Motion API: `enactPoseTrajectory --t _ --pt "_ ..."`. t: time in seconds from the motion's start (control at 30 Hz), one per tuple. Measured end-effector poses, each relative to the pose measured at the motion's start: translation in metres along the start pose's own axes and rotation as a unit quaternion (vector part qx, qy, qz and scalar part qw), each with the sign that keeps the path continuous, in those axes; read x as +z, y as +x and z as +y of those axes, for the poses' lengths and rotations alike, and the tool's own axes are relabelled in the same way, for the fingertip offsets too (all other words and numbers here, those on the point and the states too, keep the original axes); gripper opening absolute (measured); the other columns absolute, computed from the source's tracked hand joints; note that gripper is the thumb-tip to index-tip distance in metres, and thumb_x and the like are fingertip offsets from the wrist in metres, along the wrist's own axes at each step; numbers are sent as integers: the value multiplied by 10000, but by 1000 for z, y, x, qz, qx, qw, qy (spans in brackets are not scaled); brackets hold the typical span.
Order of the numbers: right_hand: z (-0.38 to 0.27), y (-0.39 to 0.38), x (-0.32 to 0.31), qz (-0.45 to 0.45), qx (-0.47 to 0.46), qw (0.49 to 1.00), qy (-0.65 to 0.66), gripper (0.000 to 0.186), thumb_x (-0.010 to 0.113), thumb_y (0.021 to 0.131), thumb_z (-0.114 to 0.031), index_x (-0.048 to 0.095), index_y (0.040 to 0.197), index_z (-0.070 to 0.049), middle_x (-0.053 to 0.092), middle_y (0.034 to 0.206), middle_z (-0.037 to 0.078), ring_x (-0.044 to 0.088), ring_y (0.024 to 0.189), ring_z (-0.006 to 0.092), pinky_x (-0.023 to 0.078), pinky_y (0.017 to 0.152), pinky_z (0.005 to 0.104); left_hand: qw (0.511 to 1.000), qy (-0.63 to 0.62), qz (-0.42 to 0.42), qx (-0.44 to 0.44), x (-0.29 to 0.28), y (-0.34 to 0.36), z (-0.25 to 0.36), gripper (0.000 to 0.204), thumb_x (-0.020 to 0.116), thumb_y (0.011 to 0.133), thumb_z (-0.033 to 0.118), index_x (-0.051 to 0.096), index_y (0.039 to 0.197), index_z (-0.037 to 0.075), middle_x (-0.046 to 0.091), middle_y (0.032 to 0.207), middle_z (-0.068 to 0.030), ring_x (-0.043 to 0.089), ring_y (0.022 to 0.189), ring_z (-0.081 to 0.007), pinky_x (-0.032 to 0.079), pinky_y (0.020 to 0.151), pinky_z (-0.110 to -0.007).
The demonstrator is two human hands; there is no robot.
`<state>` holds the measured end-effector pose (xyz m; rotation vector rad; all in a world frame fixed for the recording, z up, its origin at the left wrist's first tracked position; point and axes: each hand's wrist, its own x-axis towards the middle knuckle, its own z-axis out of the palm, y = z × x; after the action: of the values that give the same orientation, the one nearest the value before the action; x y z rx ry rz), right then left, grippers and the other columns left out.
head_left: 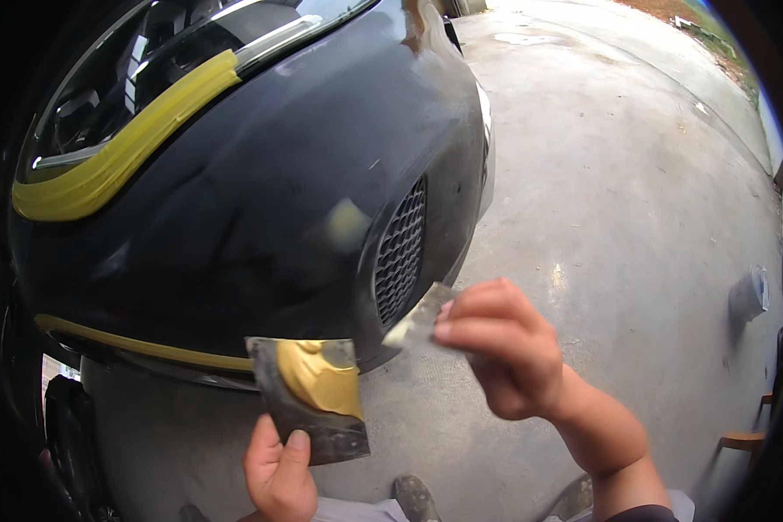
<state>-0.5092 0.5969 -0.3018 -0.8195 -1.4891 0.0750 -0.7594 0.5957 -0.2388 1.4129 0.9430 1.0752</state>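
My left hand point(283, 477) grips a dark, flat putty board point(335, 442) by its lower edge, thumb on top. A thick smear of yellow body filler point(320, 378) covers the board's upper part. Pinched between the fingers of my right hand point(513, 348) is a small grey putty spreader point(424, 315), with pale filler along its lower left edge. The spreader is apart from the board, in front of the black car bumper point(235, 209). On the bumper, left of the mesh grille point(401, 252), is a small pale yellowish patch point(347, 223).
Yellow masking tape point(139, 143) runs along the headlight point(96, 109), and a thinner strip of tape point(157, 350) follows the bumper's lower edge. A grey bucket point(748, 294) stands on the concrete floor point(618, 217) at right. My shoes point(416, 496) show below.
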Motion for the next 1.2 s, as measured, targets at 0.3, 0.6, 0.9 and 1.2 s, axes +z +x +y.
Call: enactPoseTrajectory --t 0.3,0.6,0.9,1.2 --pt "-15 1 25 -145 -181 961 -150 316 619 814 -195 692 1122 -197 580 1093 -9 558 1027 168 429 929 420 996 81 -18 -7 -7 -3 1 273 463 949 82 518 1170 -69 617 1109 -115 564 1006 -145 420 934 -288" --pt "17 -17 -6 40 161 985 57 324 577 792 46 673 1068 -96 534 893 50 527 824 191 430 756 286 999 -7 29 39 -8 3 3 363 469 946 86 467 1276 -65 599 1184 -137 574 1060 -196 424 966 -322" --pt "17 -2 -55 94 196 975 54 216 649 871 12 706 1074 -36 614 821 13 520 704 57 414 614 186 999 -12 8 41 -15 1 10 400 469 937 101 443 1301 -62 584 1207 -159 576 1075 -219 427 980 -338" --pt "26 -9 -50 121 160 935 291 433 493 873 -31 505 1289 91 591 1237 198 596 1113 231 467 983 322 999 -11 11 31 -9 -1 7 405 476 933 107 443 1296 -71 578 1215 -156 565 1088 -218 421 983 -340"
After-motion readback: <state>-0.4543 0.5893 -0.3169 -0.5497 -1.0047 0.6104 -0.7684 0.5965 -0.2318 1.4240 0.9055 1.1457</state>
